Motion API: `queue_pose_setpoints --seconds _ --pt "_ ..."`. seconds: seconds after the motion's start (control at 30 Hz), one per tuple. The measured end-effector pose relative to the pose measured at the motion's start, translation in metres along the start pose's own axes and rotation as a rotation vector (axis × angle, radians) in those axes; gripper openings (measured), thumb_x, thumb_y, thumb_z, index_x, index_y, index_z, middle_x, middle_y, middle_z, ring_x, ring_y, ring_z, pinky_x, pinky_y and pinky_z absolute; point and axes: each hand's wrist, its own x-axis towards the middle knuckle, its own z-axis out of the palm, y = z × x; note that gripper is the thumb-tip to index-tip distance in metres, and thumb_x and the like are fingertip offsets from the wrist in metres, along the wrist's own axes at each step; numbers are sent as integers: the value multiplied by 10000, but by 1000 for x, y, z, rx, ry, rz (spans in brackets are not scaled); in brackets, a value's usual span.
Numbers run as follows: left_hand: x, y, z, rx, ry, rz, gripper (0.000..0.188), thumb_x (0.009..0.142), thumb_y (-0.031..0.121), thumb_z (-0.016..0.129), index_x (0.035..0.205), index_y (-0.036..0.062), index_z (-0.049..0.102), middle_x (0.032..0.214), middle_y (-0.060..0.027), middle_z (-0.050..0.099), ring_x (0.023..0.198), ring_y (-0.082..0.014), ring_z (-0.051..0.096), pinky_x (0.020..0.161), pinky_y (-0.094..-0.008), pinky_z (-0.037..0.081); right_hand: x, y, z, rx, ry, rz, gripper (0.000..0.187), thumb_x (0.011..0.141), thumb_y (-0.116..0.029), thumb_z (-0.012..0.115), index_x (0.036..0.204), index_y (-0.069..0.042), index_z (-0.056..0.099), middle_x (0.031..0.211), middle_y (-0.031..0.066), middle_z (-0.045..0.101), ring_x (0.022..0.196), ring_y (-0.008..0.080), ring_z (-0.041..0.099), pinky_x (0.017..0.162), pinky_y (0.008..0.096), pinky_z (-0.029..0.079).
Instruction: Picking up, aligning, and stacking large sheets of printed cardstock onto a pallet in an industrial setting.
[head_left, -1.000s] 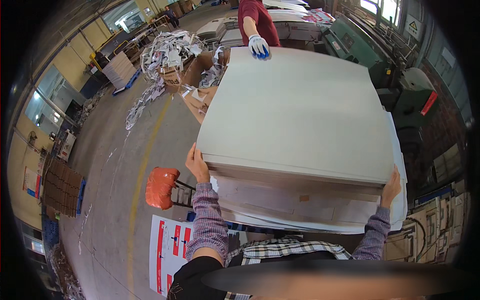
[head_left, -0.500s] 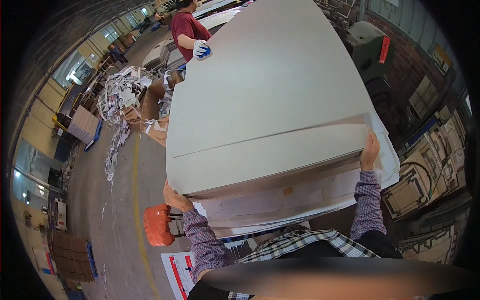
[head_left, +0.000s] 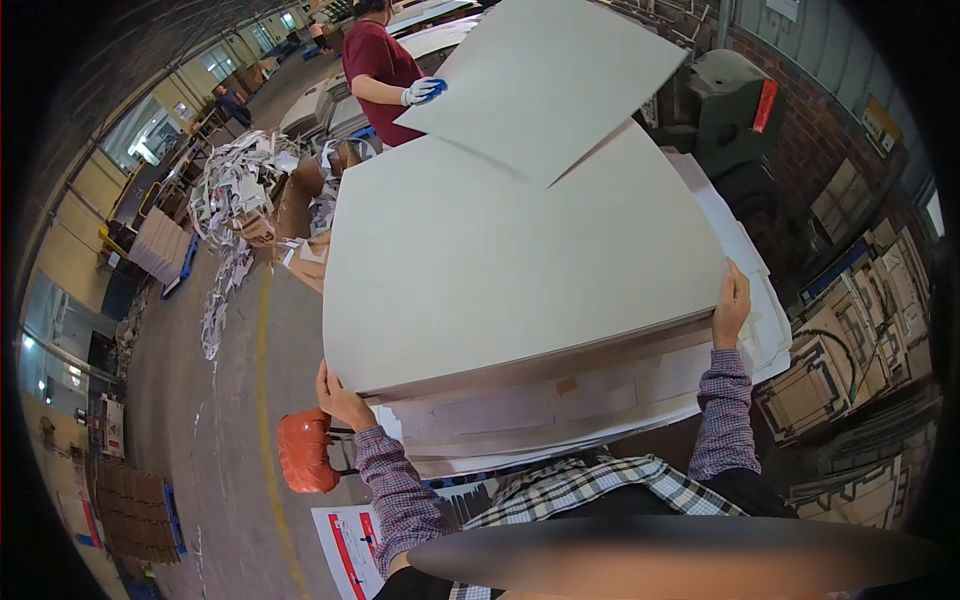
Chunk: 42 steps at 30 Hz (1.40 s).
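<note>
A stack of large pale grey cardboard sheets (head_left: 520,270) lies in front of me, its brown layered edge facing me. My left hand (head_left: 345,404) is closed around the stack's near left corner. At the near right corner, my right hand (head_left: 732,308) grips the edge with its fingers pointing away from me. The undersides of both hands' grips are hidden. A loose top sheet (head_left: 570,80) lies askew over the far part of the stack, one corner pointing toward me. A co-worker's gloved hand (head_left: 422,91) is at its left corner.
Paper and board layers (head_left: 520,420) lie beneath the stack. An orange-covered stool (head_left: 305,452) stands at the near left, a heap of paper scraps (head_left: 245,185) farther back. Green machinery (head_left: 725,100) is at the far right; wooden die boards (head_left: 830,350) lean at the right.
The top sheet has slid away from me and turned, uncovering the sheets below. The co-worker's gloved hand has shifted right with it. My hands stay at the near corners.
</note>
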Motion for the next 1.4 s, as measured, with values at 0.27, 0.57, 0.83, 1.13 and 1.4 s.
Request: queue_pose_setpoints --seconds 0.27,0.57,0.83,1.13,1.4 --pt "4 -7 -7 213 -79 218 325 924 75 463 1150 -94 624 1138 -157 646 996 -243 613 889 -331 481 0 -2 1 -33 -38 30 311 997 -162 472 1229 -30 631 1160 116 648 1073 234 601 935 308 447" --pt "13 -15 -11 366 -85 298 326 910 79 455 1115 -103 633 1125 -174 650 1013 -277 612 909 -359 467 3 0 3 -59 -108 38 351 1012 -216 433 1272 -53 603 1194 112 618 1110 247 573 973 317 420" --pt "11 -12 -3 322 -86 284 322 915 87 463 1115 -99 635 1131 -175 649 1021 -286 610 914 -364 466 5 2 2 -77 -132 28 361 1018 -231 420 1290 -66 591 1162 110 610 1088 251 566 965 320 418" --pt "15 -15 -3 239 -107 195 320 915 82 462 1124 -86 636 1158 -163 636 1041 -273 597 930 -362 455 7 1 3 -92 -131 20 358 1017 -217 413 1290 -66 589 1149 117 608 1076 256 566 950 316 419" --pt "13 -12 1 121 -81 120 315 919 78 461 1131 -79 633 1128 -149 641 1016 -255 597 906 -354 464 7 1 2 -84 -123 -2 357 1014 -218 417 1289 -71 591 1081 118 600 1012 258 564 915 320 426"
